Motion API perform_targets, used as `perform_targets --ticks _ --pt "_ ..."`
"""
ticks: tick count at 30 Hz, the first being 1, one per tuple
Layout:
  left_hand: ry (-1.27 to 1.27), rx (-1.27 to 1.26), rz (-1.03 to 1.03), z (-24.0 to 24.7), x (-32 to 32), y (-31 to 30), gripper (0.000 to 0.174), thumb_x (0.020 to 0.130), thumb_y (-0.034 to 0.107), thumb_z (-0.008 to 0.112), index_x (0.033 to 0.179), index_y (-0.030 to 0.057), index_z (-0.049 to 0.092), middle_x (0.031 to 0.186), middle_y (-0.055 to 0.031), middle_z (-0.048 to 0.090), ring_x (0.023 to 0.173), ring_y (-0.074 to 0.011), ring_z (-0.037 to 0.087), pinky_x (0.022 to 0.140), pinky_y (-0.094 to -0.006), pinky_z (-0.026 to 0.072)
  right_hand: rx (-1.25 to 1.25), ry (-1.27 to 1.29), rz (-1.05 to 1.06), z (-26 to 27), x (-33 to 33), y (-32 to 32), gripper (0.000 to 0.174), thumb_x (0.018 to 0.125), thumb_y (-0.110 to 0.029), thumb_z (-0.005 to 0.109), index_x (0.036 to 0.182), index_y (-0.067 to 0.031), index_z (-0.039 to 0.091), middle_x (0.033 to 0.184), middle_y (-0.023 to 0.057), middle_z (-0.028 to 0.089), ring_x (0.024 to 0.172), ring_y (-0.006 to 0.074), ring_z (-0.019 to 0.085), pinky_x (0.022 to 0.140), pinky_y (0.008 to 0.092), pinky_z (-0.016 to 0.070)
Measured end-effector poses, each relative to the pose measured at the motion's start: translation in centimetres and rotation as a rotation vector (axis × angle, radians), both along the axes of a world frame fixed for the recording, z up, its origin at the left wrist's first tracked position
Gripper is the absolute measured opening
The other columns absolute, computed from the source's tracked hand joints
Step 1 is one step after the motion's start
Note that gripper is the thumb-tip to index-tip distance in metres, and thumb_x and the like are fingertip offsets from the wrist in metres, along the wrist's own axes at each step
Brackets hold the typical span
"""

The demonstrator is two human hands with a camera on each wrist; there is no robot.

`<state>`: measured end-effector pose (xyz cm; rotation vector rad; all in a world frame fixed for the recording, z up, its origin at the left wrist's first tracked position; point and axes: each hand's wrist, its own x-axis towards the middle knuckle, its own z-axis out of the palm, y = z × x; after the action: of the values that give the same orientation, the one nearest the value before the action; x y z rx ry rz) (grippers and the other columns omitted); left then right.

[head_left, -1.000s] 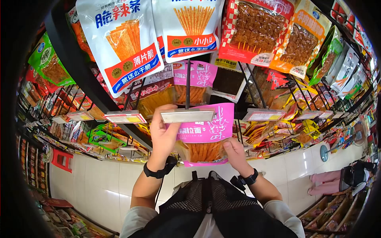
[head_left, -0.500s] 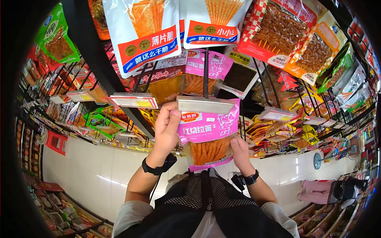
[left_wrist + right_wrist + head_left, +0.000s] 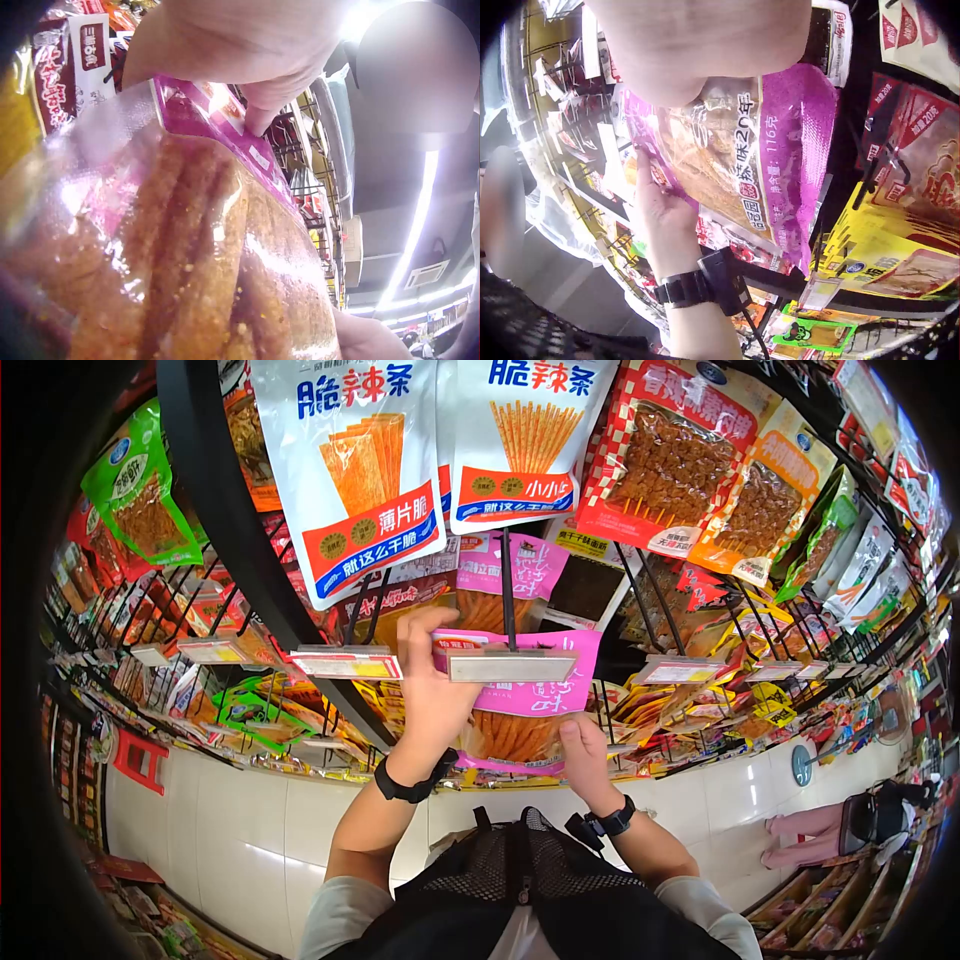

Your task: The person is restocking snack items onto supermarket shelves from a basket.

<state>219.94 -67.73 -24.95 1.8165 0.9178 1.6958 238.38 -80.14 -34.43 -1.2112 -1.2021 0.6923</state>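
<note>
The glossy, crinkly pink packet point(image 3: 530, 695) is flat and rectangular, and its clear window shows ridged orange-brown sticks. It hangs between both hands, just behind the metal price tag point(image 3: 510, 665). The left hand point(image 3: 435, 695) grips its upper left edge and the right hand point(image 3: 583, 752) pinches the lower right corner. Half a second ago the packet sat lower; now the tag crosses its pink header. Its long axis is upright, header pointing up toward the hook point(image 3: 507, 585).
</note>
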Motion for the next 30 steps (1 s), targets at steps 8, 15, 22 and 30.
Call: perform_targets --ticks 8,15,22,30 --pt "0.057 0.218 0.018 0.3 0.2 0.5 0.044 0.069 -0.004 0.076 0.109 0.0077 0.061 0.124 -0.0111 0.048 0.114 -0.0258 0.05 0.097 -0.0346 0.0428 0.004 0.014 -0.005 0.9 0.0 -0.2 0.027 0.104 -0.021 0.05 0.091 0.0001 0.058 0.08 0.0009 0.056 0.073 0.0072 0.051 0.067 0.0252 0.0445" --pt "0.115 0.222 -0.096 -0.3 0.0 1.4 0.015 0.076 0.001 0.072 0.091 0.0032 0.071 0.137 -0.0107 0.04 0.126 -0.0261 0.045 0.096 -0.0337 0.046 -0.002 0.036 -0.08 -1.2 0.0 0.6 0.029 0.104 -0.023 0.051 0.087 0.0004 0.055 0.078 -0.0005 0.052 0.074 0.0067 0.046 0.068 0.025 0.042" --pt "-0.043 0.017 -0.077 -1.6 -1.2 3.9 0.027 0.083 0.009 0.075 0.106 0.0072 0.063 0.135 -0.0135 0.043 0.118 -0.0267 0.052 0.09 -0.0341 0.0494 -0.088 0.357 -0.073 -0.7 -0.6 4.8 0.03 0.105 -0.025 0.048 0.088 -0.004 0.059 0.08 -0.0043 0.057 0.073 0.0051 0.049 0.066 0.0238 0.0416" --pt "0.036 -0.287 -0.394 -7.8 -1.5 7.1 0.04 0.086 0.012 0.072 0.124 0.01 0.058 0.114 -0.0093 0.054 0.101 -0.0205 0.058 0.089 -0.0344 0.0469 -0.026 0.474 -0.126 -2.5 0.0 11.8 0.023 0.103 -0.02 0.052 0.106 -0.0013 0.064 0.095 0.0017 0.063 0.087 0.0096 0.059 0.079 0.025 0.0471"
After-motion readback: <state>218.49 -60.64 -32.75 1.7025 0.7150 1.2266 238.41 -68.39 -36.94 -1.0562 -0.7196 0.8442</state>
